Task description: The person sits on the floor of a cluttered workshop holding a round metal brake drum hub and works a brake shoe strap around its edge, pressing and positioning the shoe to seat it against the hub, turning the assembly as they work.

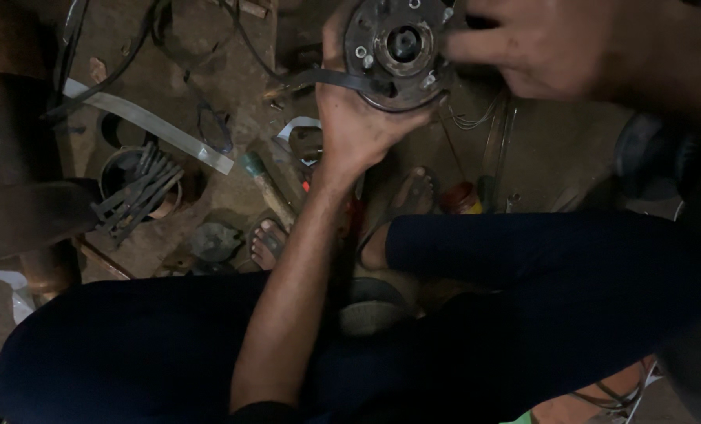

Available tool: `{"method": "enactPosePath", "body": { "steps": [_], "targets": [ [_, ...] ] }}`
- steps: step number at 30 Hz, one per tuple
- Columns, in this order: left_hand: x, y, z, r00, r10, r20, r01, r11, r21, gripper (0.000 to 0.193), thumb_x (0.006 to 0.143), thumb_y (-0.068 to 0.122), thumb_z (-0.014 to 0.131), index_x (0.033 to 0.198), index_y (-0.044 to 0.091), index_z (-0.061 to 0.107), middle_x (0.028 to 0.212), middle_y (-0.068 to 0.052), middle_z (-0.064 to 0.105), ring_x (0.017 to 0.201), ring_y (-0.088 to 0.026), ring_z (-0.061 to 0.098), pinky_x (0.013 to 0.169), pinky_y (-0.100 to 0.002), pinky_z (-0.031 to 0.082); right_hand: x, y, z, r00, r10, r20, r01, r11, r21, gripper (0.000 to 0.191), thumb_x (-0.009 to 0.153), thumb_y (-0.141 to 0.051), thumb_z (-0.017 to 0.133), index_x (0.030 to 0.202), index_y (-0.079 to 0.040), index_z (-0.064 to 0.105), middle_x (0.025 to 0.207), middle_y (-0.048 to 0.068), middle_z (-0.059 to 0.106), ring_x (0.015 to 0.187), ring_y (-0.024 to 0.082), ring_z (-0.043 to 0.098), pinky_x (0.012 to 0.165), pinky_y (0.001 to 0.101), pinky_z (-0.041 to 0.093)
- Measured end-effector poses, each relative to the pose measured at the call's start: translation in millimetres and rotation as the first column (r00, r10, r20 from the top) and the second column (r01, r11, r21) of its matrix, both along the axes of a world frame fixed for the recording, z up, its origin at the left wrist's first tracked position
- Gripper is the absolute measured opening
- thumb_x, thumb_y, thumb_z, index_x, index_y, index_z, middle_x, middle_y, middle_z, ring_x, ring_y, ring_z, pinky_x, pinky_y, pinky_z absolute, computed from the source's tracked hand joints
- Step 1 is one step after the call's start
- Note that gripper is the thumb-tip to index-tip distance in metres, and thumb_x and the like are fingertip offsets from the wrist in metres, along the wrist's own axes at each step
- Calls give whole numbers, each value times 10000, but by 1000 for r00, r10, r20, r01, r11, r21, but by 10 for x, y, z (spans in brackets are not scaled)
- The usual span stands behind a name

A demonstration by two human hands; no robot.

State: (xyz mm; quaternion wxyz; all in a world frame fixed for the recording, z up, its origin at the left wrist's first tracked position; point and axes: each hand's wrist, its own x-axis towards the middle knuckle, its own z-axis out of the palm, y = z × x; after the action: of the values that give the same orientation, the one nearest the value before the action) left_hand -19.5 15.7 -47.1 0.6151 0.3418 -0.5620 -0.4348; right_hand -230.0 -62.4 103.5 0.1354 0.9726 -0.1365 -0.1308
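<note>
My left hand (358,118) cradles a round metal hub (397,47) from below, at the top middle of the head view. The hub is dark, with a central bore and several bolts around its face. A dark strap or cable (319,78) runs across my left palm to the hub. My right hand (554,47) reaches in from the upper right, its fingers touching the hub's right rim. My knees in dark trousers (523,283) fill the lower half, and my feet in sandals (268,243) rest on the ground below the hub.
On the dirt floor to the left lie a flat pale metal strip (154,126), a bundle of thin dark rods (135,196) over a round tin, and a wooden-handled tool (268,188). Wires (476,118) and a small red-capped item (460,196) lie under the hub.
</note>
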Motion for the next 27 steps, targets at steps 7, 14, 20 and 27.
{"method": "enactPosePath", "body": {
  "steps": [7,14,20,27],
  "targets": [
    [-23,-38,6,999,-5,-38,3,999,-34,1089,770,202,1039,1555,65,297,1340,-143,651,1264,-239,703,1144,-390,621,-9,381,167,978,-70,199,97,987,-127,417,839,-196,754,1252,-169,698,1016,76,700,895,189,695,731,337,572],
    [-15,9,129,987,132,93,-130,991,-28,1071,719,222,1055,1510,66,350,1299,-133,684,1206,-229,725,1078,-334,622,287,635,271,908,-383,173,391,921,-13,523,752,-141,780,1256,-54,672,845,134,694,789,249,692,589,372,541],
    [-17,7,214,980,138,142,-153,983,99,1051,688,293,1049,1466,47,387,1237,-123,765,1165,-221,781,1045,-339,656,523,1047,262,596,-801,60,776,594,214,387,890,-106,706,1242,40,634,761,199,685,650,318,682,616,455,557],
    [6,6,142,993,74,89,-75,997,5,1067,736,229,1042,1523,53,343,1301,-143,735,1179,-243,766,1066,-351,646,227,551,279,410,-891,-193,560,79,825,399,1082,-383,514,1175,-50,714,746,116,723,599,214,709,571,404,593]
  ]
}}
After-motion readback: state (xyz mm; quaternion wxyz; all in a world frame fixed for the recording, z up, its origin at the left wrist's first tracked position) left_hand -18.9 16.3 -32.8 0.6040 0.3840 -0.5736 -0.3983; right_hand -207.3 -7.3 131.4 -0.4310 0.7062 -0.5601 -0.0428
